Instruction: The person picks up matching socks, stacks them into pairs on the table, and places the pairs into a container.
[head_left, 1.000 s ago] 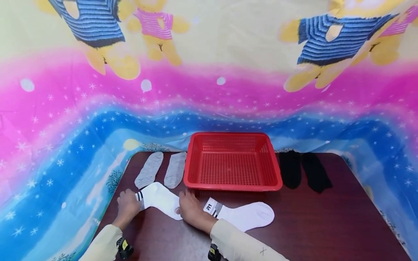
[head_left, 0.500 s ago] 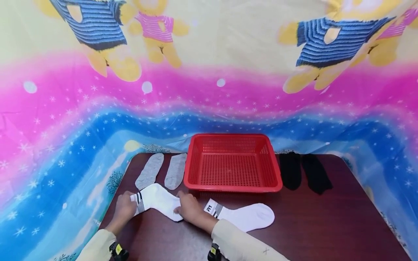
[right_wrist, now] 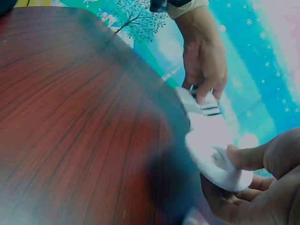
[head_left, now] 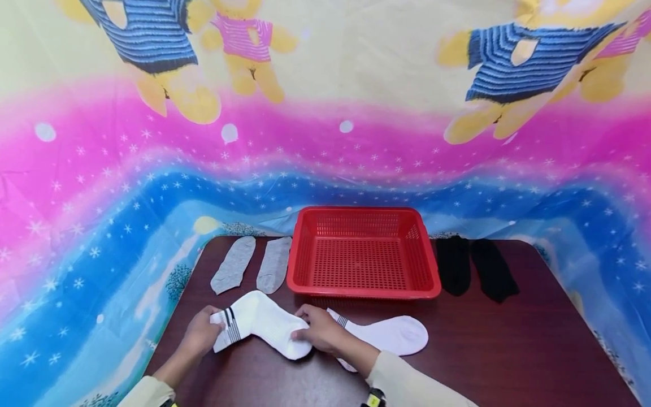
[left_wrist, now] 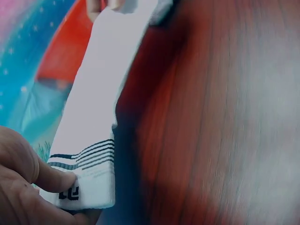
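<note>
“Looking down from the head view, what do the hands have?”

“A white sock [head_left: 267, 322], over the desk [head_left: 483, 356] and in front of the red basket [head_left: 363, 293]. The left hand [head_left: 200, 332] pinches its stripy end, and the right hand [head_left: 319, 329] pinches the toe end.”

“What else is there?”

“A second white sock [head_left: 394, 334] lies on the desk, partly hidden by the right hand and arm. Two gray socks [head_left: 233, 265] are left of the basket, and two black socks [head_left: 454, 265] are right of it.”

“And the left wrist view?”

“The left thumb [left_wrist: 57, 180] presses on the sock, right by a black mark [left_wrist: 70, 193] — so that grip is pinching it. Dark stripes [left_wrist: 96, 154] go across there. Fingers hold the far end, up at the top.”

“How about the right wrist view?”

“That grip pinches too — right thumb [right_wrist: 248, 157] on top of the toe end, fingers [right_wrist: 262, 183] underneath. The left hand holds the other end.”
</note>
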`<state>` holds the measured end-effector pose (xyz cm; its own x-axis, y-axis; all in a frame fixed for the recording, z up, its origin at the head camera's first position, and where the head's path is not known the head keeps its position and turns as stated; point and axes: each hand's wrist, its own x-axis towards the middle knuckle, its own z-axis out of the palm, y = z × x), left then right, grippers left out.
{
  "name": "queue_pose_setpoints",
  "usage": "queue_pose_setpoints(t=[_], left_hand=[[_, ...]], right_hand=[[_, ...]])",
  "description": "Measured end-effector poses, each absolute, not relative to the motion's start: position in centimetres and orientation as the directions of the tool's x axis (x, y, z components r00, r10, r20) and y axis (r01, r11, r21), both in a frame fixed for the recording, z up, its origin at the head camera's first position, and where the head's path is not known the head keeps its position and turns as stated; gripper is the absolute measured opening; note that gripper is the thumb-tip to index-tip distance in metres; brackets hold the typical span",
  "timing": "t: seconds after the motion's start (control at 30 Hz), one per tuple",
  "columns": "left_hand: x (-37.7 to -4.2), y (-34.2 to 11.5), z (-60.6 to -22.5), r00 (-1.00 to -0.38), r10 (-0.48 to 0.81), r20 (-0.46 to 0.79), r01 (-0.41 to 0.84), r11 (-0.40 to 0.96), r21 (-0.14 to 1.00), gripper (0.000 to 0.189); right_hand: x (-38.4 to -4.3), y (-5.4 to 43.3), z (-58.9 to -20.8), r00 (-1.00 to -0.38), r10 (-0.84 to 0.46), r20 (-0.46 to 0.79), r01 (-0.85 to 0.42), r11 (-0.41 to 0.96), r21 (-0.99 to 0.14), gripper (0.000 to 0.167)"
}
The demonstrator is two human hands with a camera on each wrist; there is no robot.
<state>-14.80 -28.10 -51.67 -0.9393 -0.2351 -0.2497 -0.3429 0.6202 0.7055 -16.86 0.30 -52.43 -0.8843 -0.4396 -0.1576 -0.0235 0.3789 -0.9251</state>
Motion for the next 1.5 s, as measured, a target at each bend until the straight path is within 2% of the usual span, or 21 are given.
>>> queue_pose_setpoints(t=[0.2, 0.47, 0.6, 0.77, 1.13, 1.27, 1.37, 1.5], left_hand=[[-13.5, -24.9, -50.6, -0.946, -0.167, -0.277, -0.323, 0.522, 0.789, 0.019], [-13.1, -19.9, -49.7, -0.951, -0.082, -0.299, -0.307, 0.382, 0.872, 0.017], [-12.9, -17.5, -50.1, -0.953, 0.032, -0.300, -0.275, 0.315, 0.908, 0.021], [-12.2, -15.3, -51.0, -0.933, 0.129, -0.337, -0.297, 0.252, 0.921, 0.023], [-10.8, -12.1, -52.2, -0.934, 0.242, -0.263, -0.190, 0.288, 0.939, 0.026], [-10.7, -11.5, -52.8, -0.941, 0.258, -0.220, -0.131, 0.323, 0.937, 0.028], [-10.5, -11.1, -53.3, -0.944, 0.274, -0.185, -0.072, 0.374, 0.925, 0.029], [-10.2, -10.7, -53.9, -0.937, 0.313, -0.157, -0.005, 0.436, 0.900, 0.031]], right_hand=[[-15.9, 5.6, -52.1, -0.834, -0.504, -0.225, 0.073, 0.304, -0.950, 0.031], [-15.0, 12.2, -51.9, -0.819, -0.520, -0.242, 0.141, 0.225, -0.964, 0.035], [-14.6, 15.6, -52.0, -0.818, -0.534, -0.215, 0.118, 0.211, -0.970, 0.041], [-13.8, 18.7, -52.7, -0.816, -0.555, -0.158, 0.076, 0.168, -0.983, 0.043], [-11.0, 23.4, -54.5, -0.778, -0.629, -0.010, -0.078, 0.112, -0.991, 0.036], [-10.6, 24.3, -55.2, -0.778, -0.629, 0.013, -0.153, 0.169, -0.974, 0.033], [-10.4, 24.8, -55.6, -0.787, -0.617, 0.012, -0.224, 0.268, -0.937, 0.030], [-9.8, 25.2, -56.0, -0.803, -0.592, -0.072, -0.206, 0.389, -0.898, 0.029]])
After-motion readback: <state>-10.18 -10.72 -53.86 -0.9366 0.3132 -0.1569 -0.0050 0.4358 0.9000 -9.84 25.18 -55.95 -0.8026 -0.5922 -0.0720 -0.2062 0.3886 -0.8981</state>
